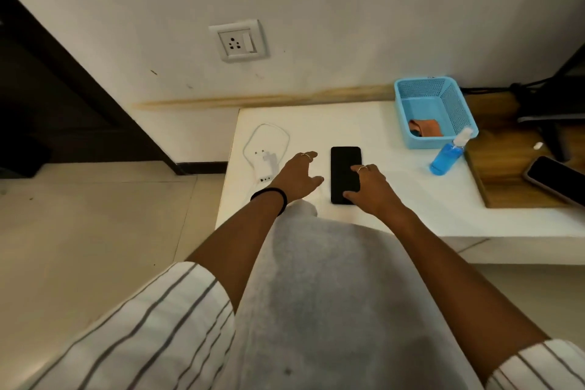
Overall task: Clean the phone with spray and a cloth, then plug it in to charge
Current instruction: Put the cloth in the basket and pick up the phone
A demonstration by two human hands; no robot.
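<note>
right now the black phone (345, 172) lies flat mid-table, nearer the front edge. right hand (368, 188) rests on its right side, fingers spread over the screen, thumb at the bottom corner; not lifted yet. left hand (299, 176) hovers just beside it, fingers loosely wide, holding nothing. best to pinch the long edges w/ the right, lift, then spray. spray bottle (449, 152) leans by the blue basket (408, 95) w/ the orange cloth (425, 127). charger (264, 165) sits at the left edge; back of the table is free.
</note>
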